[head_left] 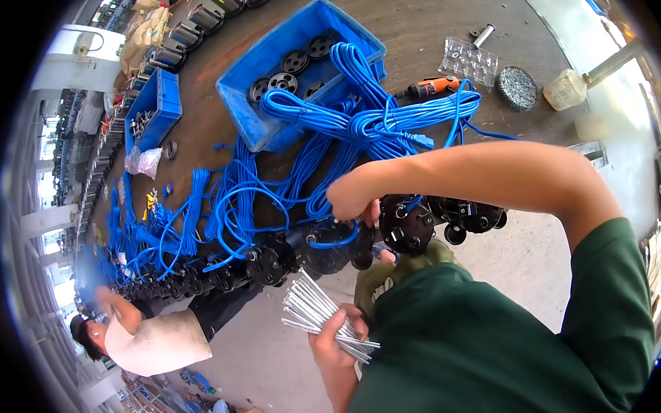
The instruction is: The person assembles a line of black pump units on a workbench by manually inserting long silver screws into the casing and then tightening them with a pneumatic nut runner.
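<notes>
My left hand (338,340) is wrapped round a fanned bundle of long silver bolts (309,302), held low in front of my dark green shirt. My right hand (354,195) reaches across from the right, its fingers curled down at a round black motor housing (327,251). Whatever those fingertips grip is hidden. A short blue cable bends over this housing. To its right stands another black housing (405,224), and to its left sits a similar black unit (272,260) along the table edge.
Coiled blue cables (392,121) heap over the table and a blue crate (239,112) with black wheel-like discs. An orange-and-black power tool (431,87), a dish of small metal parts (516,88) and a clear tray (468,62) lie beyond. Another person (162,342) works at the left.
</notes>
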`<state>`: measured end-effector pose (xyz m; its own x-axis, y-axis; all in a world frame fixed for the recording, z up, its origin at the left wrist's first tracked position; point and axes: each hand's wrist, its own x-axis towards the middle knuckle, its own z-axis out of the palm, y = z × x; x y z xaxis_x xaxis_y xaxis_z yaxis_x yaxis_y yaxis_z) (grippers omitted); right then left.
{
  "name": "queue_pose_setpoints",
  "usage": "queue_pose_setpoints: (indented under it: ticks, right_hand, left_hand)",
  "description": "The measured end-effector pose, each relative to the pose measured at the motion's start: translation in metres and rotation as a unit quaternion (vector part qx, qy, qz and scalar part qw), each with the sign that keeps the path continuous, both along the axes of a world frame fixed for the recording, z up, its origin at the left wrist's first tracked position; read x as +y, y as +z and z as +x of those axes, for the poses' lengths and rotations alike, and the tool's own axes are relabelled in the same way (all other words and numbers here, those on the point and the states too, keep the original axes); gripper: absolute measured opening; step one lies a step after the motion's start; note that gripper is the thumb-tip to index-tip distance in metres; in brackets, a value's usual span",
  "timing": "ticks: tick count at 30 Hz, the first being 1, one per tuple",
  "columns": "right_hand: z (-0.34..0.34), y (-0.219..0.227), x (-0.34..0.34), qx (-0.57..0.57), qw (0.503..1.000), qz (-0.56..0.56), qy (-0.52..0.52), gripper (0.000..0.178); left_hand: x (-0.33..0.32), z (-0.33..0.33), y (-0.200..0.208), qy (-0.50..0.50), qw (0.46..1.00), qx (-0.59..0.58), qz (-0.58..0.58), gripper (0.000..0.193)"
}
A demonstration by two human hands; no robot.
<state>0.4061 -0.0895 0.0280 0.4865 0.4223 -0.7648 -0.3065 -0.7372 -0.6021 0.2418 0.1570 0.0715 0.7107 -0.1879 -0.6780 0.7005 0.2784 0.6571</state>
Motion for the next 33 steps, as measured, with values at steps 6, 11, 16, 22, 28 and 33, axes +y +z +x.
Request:
queue_pose_setpoints:
  ticks: [6,11,16,22,28,33]
  right_hand:
    - [0.020,-0.043,0.009,-0.279,0.931,0.178,0.156,0.025]
    - [-0.031,0.056,0.007,-0.491,0.869,0.027,-0.054,0.037]
    - [-0.095,0.085,0.064,-0.336,0.899,0.221,-0.173,0.064]
    - [-0.113,0.064,0.097,-0.270,0.903,0.217,-0.254,0.040]
    - [-0.079,0.064,0.104,-0.512,0.764,0.059,-0.389,0.012]
    - [-0.056,0.029,0.122,-0.608,0.723,-0.037,-0.327,0.013]
  left_hand:
    - [0.003,-0.003,0.006,0.019,1.000,-0.004,0.006,0.026]
    - [0.006,0.000,0.009,0.016,1.000,-0.008,-0.014,0.026]
    - [0.027,0.006,0.006,-0.043,0.993,-0.016,-0.107,0.036]
    - [0.059,0.016,0.003,-0.083,0.986,0.020,-0.144,0.038]
    - [0.112,0.022,-0.033,-0.028,0.990,0.034,-0.132,0.021]
    - [0.144,0.029,-0.036,-0.022,0.979,0.050,-0.198,0.022]
